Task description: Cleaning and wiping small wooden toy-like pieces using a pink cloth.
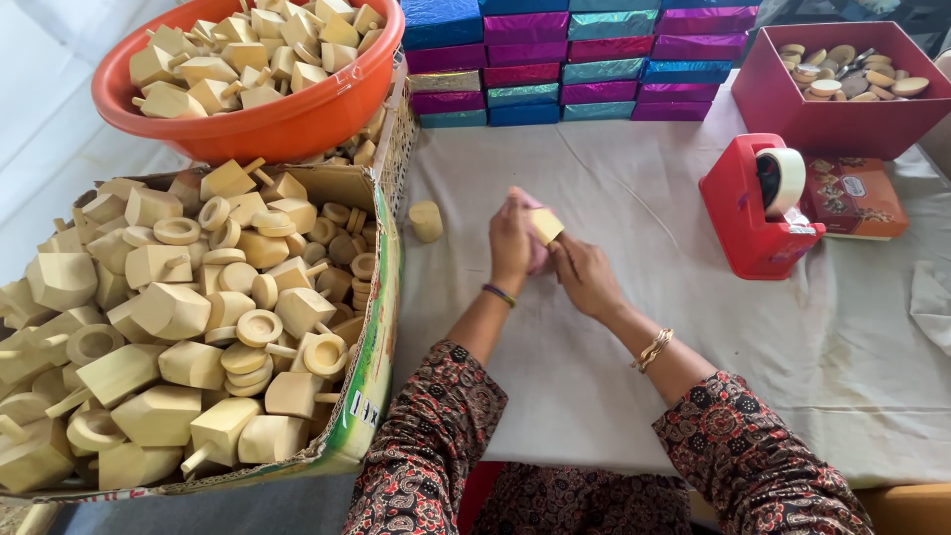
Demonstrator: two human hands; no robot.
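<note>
Wooden block [546, 225] gripped by left hand [511, 250], right hand [586, 277], cardboard box [371, 327] nearby

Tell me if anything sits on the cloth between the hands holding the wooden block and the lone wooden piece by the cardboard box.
Nothing visible does. The left hand and right hand hold the wooden block with something pink; only bare cloth lies between them and the lone wooden piece beside the cardboard box.

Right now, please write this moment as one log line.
left hand: holds pink cloth | right hand: holds pale square wooden block | white tablecloth
</note>
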